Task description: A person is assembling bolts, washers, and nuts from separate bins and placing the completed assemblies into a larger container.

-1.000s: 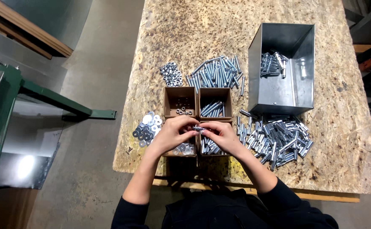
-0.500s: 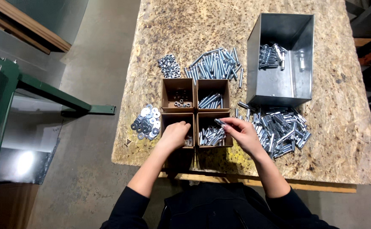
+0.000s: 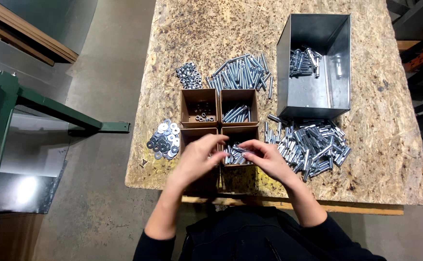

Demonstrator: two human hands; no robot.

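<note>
Table [image 3: 390, 159]: a chipboard top under both hands, reaching well beyond them.
Metal bin [image 3: 313, 96]: far side of the right hand and out past it, open-topped, a few bolts lying in its far end.
Loose sleeve pile [image 3: 310, 145]: just beside the right hand, on its outer side.
Long bolt pile [image 3: 243, 72]: well beyond both hands, past the boxes.
Cardboard boxes [image 3: 219, 105]: four small brown ones in a square; the two near ones lie right under the hands.
Washer pile [image 3: 164, 140]: just outside the left hand.
Nut pile [image 3: 189, 76]: well beyond the left hand.
Left hand [image 3: 198, 157]: over the near left box, fingers curled toward the right hand; whether it grips anything cannot be told.
Right hand [image 3: 267, 159]: over the near right box, fingertips pinching a small silver bolt [image 3: 236, 150], which sits between the two hands above that box.
</note>
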